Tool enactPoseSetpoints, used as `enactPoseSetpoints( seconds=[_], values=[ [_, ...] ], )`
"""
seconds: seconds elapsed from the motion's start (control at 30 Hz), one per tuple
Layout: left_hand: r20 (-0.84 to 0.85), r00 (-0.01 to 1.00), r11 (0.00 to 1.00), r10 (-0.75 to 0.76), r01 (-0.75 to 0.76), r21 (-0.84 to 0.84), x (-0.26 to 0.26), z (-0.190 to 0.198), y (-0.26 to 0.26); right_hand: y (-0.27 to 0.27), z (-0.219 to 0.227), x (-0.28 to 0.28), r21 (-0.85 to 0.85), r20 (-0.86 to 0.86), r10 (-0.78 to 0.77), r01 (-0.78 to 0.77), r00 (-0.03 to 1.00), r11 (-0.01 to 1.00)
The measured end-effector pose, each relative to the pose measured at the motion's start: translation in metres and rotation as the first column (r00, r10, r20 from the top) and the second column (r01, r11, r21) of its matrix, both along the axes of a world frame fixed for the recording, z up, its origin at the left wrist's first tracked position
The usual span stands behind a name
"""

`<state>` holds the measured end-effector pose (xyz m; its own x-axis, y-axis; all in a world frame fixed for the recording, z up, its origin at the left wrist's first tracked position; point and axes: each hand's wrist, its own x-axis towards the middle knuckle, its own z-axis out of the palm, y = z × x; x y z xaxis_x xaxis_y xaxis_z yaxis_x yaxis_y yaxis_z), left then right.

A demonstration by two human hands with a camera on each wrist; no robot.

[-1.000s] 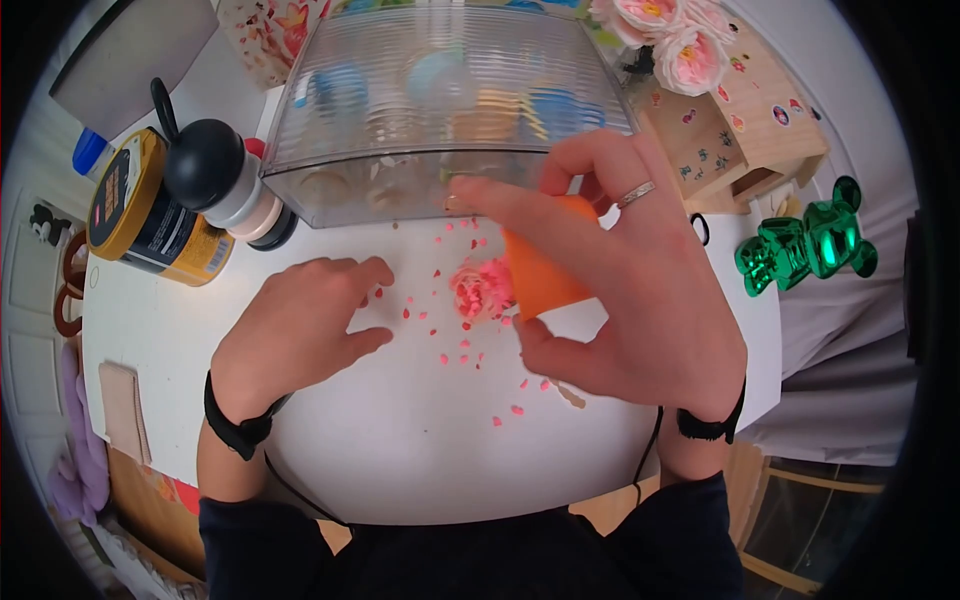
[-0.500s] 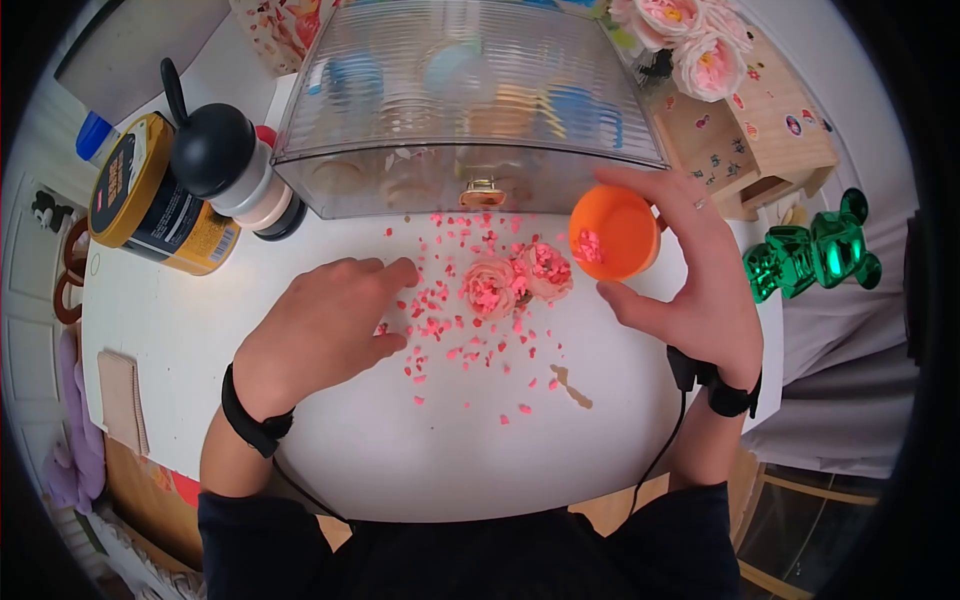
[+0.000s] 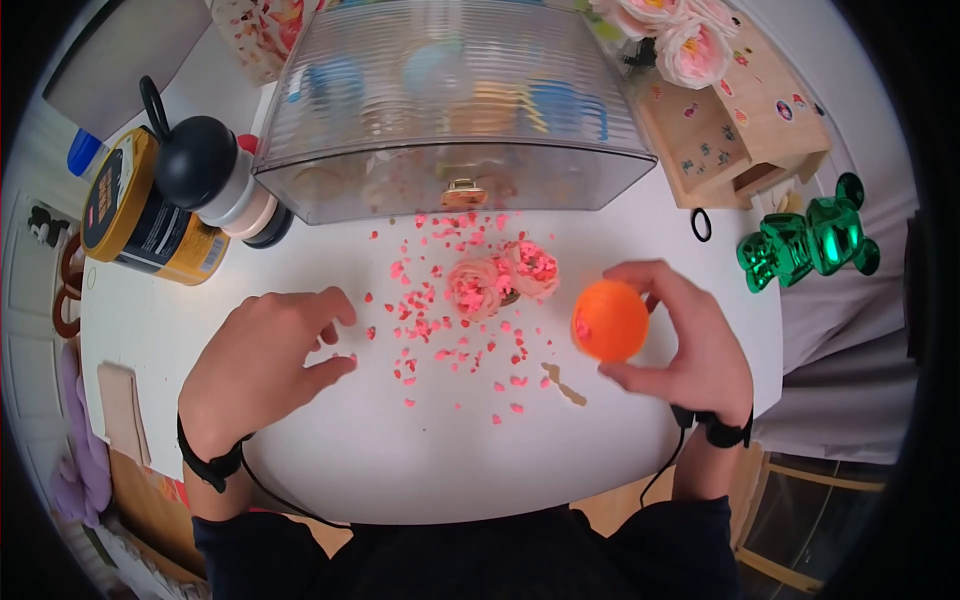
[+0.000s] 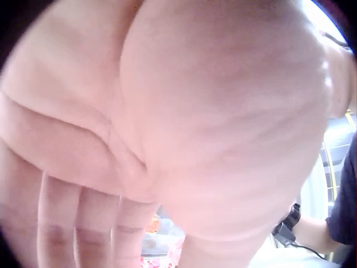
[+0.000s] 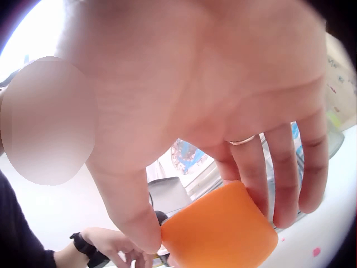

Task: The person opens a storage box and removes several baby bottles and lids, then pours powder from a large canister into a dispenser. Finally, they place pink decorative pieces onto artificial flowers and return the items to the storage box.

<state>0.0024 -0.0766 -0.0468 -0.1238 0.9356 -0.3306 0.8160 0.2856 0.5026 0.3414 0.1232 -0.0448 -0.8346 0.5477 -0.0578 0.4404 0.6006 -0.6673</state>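
Observation:
My right hand (image 3: pixel 708 350) grips a small orange cup (image 3: pixel 622 318) between thumb and fingers, to the right of two pink flower heads (image 3: pixel 474 288). The cup's mouth faces up toward the head view, with a little pink inside. In the right wrist view, the thumb presses one side of the orange cup (image 5: pixel 220 229) and fingers lie against the other. Small pink and red bits (image 3: pixel 420 327) lie scattered on the white table (image 3: pixel 480 450) around the flowers, some on their petals. Left of these bits my left hand (image 3: pixel 262 362) holds nothing, its fingers loosely bent.
A clear ribbed box (image 3: pixel 450 120) with a gold latch stands behind the flowers. At left are a yellow-lidded tub (image 3: pixel 140 210) and a black-topped bottle (image 3: pixel 200 165). A shiny green bear figure (image 3: pixel 810 235), a black ring (image 3: pixel 701 225) and a wooden stand (image 3: pixel 740 130) are at right.
My right hand has brought the orange cup from above the flowers to the right and nearer me, turning its mouth up. Many more bits now lie scattered. My left hand has drawn back leftward.

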Motion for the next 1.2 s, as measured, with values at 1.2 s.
enactPoseSetpoints(
  seconds=[1.2],
  values=[
    [-0.171,0.955,0.755,-0.244,0.298,0.584,0.011,0.012,0.067,0.003,-0.055,-0.026,-0.104,-0.517,-0.225,0.201,0.826,0.974]
  ],
)
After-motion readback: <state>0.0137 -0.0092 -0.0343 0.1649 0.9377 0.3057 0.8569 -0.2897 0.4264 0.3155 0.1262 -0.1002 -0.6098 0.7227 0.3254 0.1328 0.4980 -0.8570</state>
